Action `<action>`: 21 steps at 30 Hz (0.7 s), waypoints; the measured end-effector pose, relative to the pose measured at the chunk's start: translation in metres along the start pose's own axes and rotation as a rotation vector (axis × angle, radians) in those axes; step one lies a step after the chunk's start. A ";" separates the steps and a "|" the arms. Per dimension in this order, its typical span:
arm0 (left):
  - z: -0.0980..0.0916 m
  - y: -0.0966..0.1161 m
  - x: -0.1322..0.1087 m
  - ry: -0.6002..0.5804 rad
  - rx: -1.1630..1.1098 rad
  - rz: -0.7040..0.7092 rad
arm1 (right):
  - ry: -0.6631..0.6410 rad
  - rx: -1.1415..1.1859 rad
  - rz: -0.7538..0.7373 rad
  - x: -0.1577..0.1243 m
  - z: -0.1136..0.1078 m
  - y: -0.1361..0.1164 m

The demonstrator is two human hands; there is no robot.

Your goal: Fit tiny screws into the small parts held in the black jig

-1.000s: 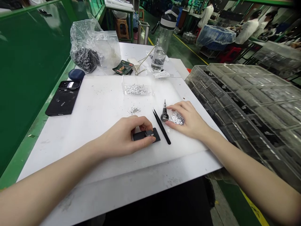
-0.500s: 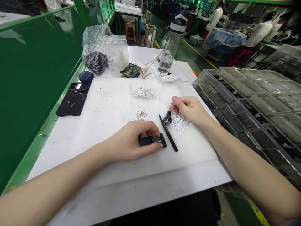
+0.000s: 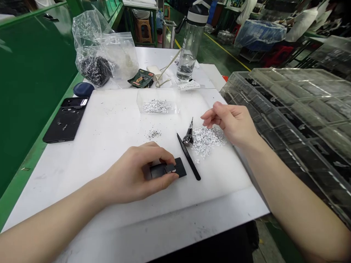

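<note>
My left hand (image 3: 142, 170) rests on the white work mat, thumb and fingers closed around a small dark block (image 3: 170, 168) on a flat black plate (image 3: 180, 167). Part of the block is hidden by the fingers. My right hand (image 3: 230, 120) hovers over a heap of tiny white-and-grey parts (image 3: 210, 140), its fingers loosely bent and apart, with nothing visible in them. To its left a short, shiny screwdriver (image 3: 188, 137) stands on its round knob, tip up. Black tweezers (image 3: 189, 157) lie between the screwdriver and the plate.
A clear box (image 3: 157, 106) holds more small white parts. Tiny dark screws (image 3: 154, 134) lie scattered before it. A phone (image 3: 65, 120), plastic bags (image 3: 105, 58) and a water bottle (image 3: 189, 47) stand farther off. Compartment trays (image 3: 296, 120) are stacked at the right.
My right hand has moved away from the screwdriver tip, up and to the right, and the screwdriver stands by itself. My left hand keeps its hold on the block. The whole view has shifted.
</note>
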State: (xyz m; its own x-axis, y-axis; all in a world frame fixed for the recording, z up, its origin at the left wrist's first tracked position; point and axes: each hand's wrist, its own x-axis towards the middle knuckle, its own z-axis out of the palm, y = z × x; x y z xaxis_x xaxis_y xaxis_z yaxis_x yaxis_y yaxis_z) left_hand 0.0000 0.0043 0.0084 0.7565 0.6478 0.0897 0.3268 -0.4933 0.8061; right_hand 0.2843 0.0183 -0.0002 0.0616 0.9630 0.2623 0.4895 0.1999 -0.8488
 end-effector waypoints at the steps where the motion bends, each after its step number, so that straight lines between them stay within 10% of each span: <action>1: 0.000 0.000 0.000 0.003 -0.002 0.000 | -0.003 -0.064 -0.001 -0.002 -0.003 -0.004; 6: 0.000 -0.002 -0.001 0.005 -0.012 -0.033 | -0.037 -0.445 0.058 -0.002 -0.044 -0.007; 12: -0.002 0.000 0.002 -0.019 -0.005 -0.090 | -0.456 -0.582 0.226 -0.004 -0.107 0.018; 21: -0.002 0.002 0.003 -0.025 0.016 -0.125 | -0.609 -0.622 0.270 -0.003 -0.080 0.020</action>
State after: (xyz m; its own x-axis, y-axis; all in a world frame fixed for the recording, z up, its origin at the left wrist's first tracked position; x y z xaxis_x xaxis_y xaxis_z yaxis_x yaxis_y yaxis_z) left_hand 0.0021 0.0067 0.0109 0.7233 0.6901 -0.0260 0.4285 -0.4189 0.8006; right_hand 0.3638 0.0051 0.0189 -0.1409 0.9272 -0.3471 0.9170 -0.0100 -0.3988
